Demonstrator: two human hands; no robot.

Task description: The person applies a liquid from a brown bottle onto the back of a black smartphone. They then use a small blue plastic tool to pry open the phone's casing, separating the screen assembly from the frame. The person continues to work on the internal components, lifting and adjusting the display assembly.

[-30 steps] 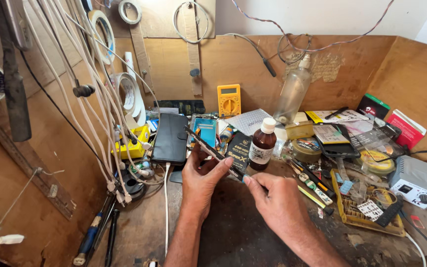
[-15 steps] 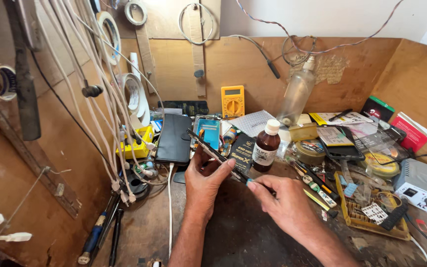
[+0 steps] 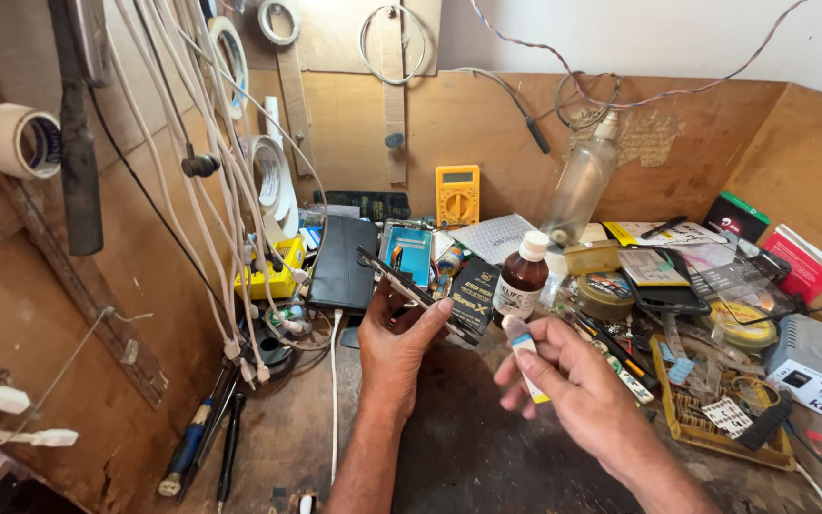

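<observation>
1 phone, 1 tube, 2 hands

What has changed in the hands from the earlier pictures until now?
The right hand has drawn back from the left hand, toward the person, and now holds a small tube clear of the phone; earlier the two hands were close together at the phone. The left hand keeps holding the phone edge-on. The brown bottle and yellow multimeter have not moved.

Both forearms are bare, with no sleeves in view. The left hand and right hand wear no gloves, rings or watch.
</observation>
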